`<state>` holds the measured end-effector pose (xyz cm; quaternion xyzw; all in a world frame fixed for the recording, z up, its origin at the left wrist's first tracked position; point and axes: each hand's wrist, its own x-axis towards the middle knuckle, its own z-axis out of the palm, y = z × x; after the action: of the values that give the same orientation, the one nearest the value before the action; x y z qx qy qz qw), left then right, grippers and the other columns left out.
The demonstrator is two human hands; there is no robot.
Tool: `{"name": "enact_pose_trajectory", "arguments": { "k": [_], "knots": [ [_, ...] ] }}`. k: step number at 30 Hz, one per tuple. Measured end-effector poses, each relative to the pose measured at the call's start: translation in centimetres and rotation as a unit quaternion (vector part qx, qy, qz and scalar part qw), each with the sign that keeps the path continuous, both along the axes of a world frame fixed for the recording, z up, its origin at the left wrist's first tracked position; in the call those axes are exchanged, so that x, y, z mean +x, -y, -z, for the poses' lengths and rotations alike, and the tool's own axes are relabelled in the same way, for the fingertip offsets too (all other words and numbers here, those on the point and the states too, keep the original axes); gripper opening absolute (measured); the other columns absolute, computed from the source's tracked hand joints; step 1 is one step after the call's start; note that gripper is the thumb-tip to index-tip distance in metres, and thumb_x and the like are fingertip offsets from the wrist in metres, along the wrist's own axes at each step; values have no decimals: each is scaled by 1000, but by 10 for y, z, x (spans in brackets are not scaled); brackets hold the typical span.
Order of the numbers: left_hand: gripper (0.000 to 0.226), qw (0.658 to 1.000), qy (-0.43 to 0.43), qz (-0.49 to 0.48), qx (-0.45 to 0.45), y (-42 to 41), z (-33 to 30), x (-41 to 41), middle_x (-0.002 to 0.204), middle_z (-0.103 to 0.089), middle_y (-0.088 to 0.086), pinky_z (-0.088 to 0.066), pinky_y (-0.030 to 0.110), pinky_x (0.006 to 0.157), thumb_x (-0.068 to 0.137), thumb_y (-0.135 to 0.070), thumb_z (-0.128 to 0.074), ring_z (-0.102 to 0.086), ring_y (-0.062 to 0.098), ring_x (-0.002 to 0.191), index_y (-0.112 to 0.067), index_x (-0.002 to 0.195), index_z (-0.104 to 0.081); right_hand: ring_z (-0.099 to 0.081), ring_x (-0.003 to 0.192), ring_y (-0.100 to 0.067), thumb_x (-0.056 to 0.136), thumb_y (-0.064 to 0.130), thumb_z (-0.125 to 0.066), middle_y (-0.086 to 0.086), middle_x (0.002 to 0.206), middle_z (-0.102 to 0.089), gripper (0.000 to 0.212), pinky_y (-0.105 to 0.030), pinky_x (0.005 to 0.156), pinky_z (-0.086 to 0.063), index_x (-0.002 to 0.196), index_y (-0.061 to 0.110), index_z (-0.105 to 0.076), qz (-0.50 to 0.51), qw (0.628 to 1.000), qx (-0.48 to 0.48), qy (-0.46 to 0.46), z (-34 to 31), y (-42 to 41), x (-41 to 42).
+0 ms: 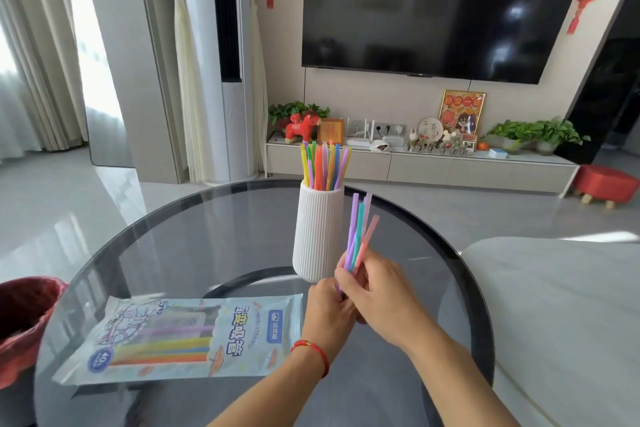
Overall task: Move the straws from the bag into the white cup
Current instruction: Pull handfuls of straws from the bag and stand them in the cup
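At the far left edge sits something red and knitted (pixel 24 315), partly out of view beside my round glass table (pixel 194 229). On the table's left half the straw bag (pixel 180 340) lies flat, its printed face up, with yellow, orange, green and purple straws (pixel 162 348) showing through the clear window. Moving right, the ribbed white cup (pixel 317 236) stands upright near the table's middle, and a bunch of coloured straws (pixel 325 165) already stands in it, fanning out above the rim. Just in front of the cup my left hand (pixel 327 312), a red cord at its wrist, has its fingers curled around the lower ends of a small bundle of straws (pixel 358 236). My right hand (pixel 374 288) meets it there, fingers and thumb pinching the same bundle a little higher. The bundle of purple, teal and pink straws points up and leans slightly right, just beside the cup's right wall and apart from it. At the far right lies a pale grey cushioned surface (pixel 561 305).
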<state>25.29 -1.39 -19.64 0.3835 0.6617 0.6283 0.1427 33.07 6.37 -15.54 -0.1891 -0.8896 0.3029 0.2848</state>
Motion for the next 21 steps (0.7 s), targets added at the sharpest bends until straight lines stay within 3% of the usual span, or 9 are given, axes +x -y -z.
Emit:
{"name": "enact_pose_trajectory", "arguments": {
  "k": [3,5,6,8,9,11,14,18,21],
  "knots": [
    [48,998,-28,19,-49,3,3,-5,45,-53,-18,-40,5,48,91,-3,-65,-51,-7,46,-28,52,-53,-66,86,-3,103,41,-58,13,82,-68,17,-15,67,-55,92,30,-64,-13,999,-5,44,-4,-7,-1],
    [30,990,-90,45,-102,10,-3,-12,54,-56,-22,-40,7,51,86,-16,-72,-51,-6,53,-32,67,-54,-67,82,-3,104,43,-55,12,81,-68,17,-17,66,-56,98,30,-65,-17,997,2,74,-9,-10,0],
    [23,979,-132,68,-138,17,-8,-17,66,-59,-22,-43,8,57,81,-20,-73,-53,-6,62,-34,79,-55,-67,80,-4,104,43,-55,11,79,-68,19,-19,66,-56,99,28,-65,-18,996,5,82,-10,-11,0],
    [51,952,-200,130,-191,29,-23,-37,102,-61,-16,-52,15,81,73,-15,-72,-59,-2,92,-37,116,-57,-66,72,-9,105,40,-55,5,74,-69,25,-24,65,-56,99,20,-68,-7,997,10,77,-14,-14,1],
    [64,954,-196,127,-187,33,-35,-48,114,-60,-5,-54,25,91,73,-8,-71,-61,8,103,-28,132,-54,-65,65,-8,105,38,-56,3,70,-69,27,-23,62,-53,97,16,-70,8,998,4,60,-19,-18,2],
    [59,976,-177,28,-127,37,-65,-71,107,-62,5,-57,36,87,76,2,-67,-65,22,98,-17,130,-55,-59,54,-3,105,33,-58,5,61,-68,23,-16,55,-46,90,19,-70,40,999,-26,-19,-38,-31,3],
    [49,978,-168,-100,-78,30,-109,-95,104,-60,6,-52,30,83,78,-1,-69,-61,22,97,-13,122,-54,-55,50,-8,105,30,-59,3,58,-67,22,-27,57,-46,86,22,-67,65,976,-83,-192,-82,-52,-2],
    [81,988,-101,-41,-114,11,-136,-109,143,-47,6,-44,29,101,84,3,-61,-48,22,130,-13,155,-25,-57,50,-9,103,32,-57,1,58,-66,23,-25,56,-46,91,15,-67,69,948,-95,-295,-124,-65,-23],
    [78,992,-62,-19,-107,4,-139,-109,149,-48,4,-47,42,108,87,1,-56,-50,24,131,-18,156,-25,-60,52,-7,105,26,-57,1,61,-67,21,-27,59,-48,99,9,-68,82,956,-44,-279,-135,-68,-43]
  ]
}}
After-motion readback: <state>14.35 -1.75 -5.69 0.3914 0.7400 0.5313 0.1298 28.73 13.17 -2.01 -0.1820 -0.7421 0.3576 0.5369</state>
